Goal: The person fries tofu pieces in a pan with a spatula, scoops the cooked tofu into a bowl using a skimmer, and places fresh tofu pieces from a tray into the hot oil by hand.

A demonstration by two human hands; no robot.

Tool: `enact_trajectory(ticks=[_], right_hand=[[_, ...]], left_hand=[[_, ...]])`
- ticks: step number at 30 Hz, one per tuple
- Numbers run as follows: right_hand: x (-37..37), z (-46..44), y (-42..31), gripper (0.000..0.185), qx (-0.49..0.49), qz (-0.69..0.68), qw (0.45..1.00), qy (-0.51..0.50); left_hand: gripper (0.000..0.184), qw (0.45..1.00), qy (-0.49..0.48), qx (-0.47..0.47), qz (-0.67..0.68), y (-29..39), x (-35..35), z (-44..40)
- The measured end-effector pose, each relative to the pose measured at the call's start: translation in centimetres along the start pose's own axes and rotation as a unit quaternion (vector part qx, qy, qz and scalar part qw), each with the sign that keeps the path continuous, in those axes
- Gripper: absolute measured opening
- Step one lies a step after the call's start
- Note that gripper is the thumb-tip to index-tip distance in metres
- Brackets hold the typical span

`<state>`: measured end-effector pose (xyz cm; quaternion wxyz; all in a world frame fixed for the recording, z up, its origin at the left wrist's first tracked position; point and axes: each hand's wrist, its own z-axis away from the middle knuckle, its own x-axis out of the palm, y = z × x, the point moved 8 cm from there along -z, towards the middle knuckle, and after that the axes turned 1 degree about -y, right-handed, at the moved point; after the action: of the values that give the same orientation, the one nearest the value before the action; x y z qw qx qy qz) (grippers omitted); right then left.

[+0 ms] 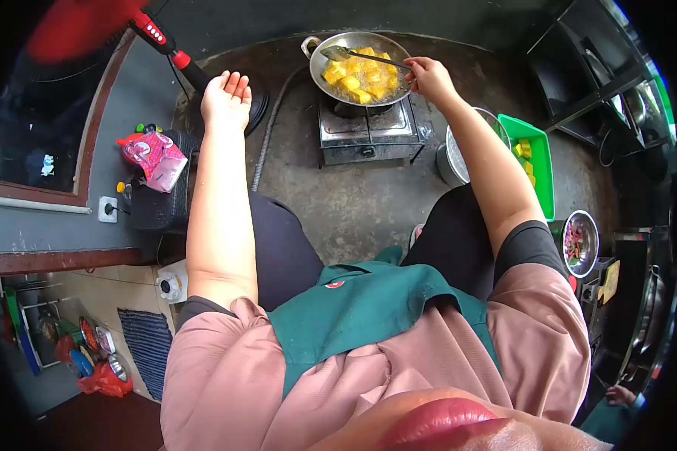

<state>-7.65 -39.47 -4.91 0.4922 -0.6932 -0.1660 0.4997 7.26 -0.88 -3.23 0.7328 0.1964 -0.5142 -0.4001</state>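
A wok [317,80] stands on a gas stove [367,135] at the top middle, with several yellow chunks, probably tofu, [359,75] frying in bubbling oil. My right hand [431,79] is at the wok's right rim, closed around the black handle of a spatula [380,59]. The spatula's blade lies over the left side of the wok, at the edge of the chunks. To the left of the wok and apart from it, my left hand [227,101] is raised palm up. Its fingers are loosely bent, and nothing is in it.
Right of the stove are a metal pot [453,161] and a green basin [540,177] holding more yellow chunks. A metal bowl [596,252] with reddish pieces sits nearer. A red fan [158,34] and a hose [267,139] are leftward. Another person's hand [620,395] shows lower right.
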Motion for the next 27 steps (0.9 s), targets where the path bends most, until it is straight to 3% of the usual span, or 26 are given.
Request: enact_trajectory(ticks=[9,12,27], right_hand=[[0.9,0.4,-1.4,0.028,-0.079,0.156,0.985,0.01],[0.7,0.2,-0.8,0.028,-0.039,0.145,0.989,-0.005],[-1.3,1.3,-3.0,0.026,-0.074,0.222,0.972,0.034]], left_hand=[[0.019,1.0,0.0,0.001,-0.002,0.2,0.2,0.3],[0.019,1.0,-0.003,0.003,-0.001,0.3,0.1,0.2],[0.017,1.0,0.004,0.0,-0.001,0.1,0.1,0.4]])
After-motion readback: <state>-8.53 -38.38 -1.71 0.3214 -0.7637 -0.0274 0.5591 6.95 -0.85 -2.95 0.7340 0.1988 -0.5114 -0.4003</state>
